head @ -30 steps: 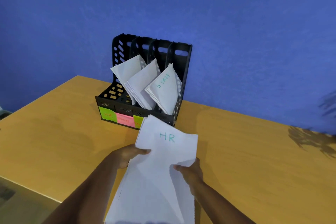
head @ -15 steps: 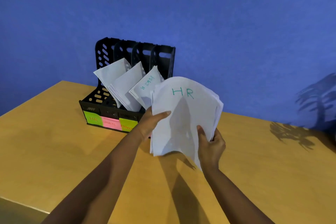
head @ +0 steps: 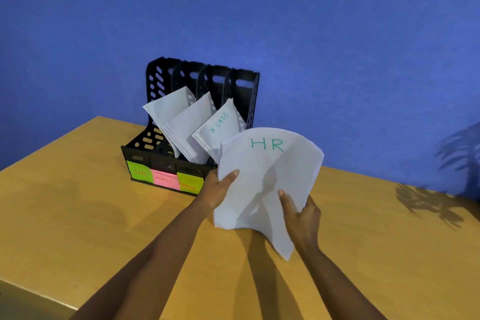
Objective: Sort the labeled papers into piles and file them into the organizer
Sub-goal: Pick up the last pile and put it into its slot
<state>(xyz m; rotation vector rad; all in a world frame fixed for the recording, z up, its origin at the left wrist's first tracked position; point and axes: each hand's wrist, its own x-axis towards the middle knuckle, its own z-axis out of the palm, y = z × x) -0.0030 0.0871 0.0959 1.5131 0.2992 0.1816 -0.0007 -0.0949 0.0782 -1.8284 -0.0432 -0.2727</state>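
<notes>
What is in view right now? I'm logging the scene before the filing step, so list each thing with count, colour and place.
Organizer: one, black, on the table by the wall.
Sticky labels: three, green, pink, green, on the organizer's front.
Filed paper stacks: three, white, leaning in the organizer.
HR stack: one, white with green lettering, held above the table.
Table: one, yellow-brown.
Wall: blue, behind.
Shadow: on the table's right.
Left hand: grips the HR stack's left edge.
Right hand: grips its lower right.
</notes>
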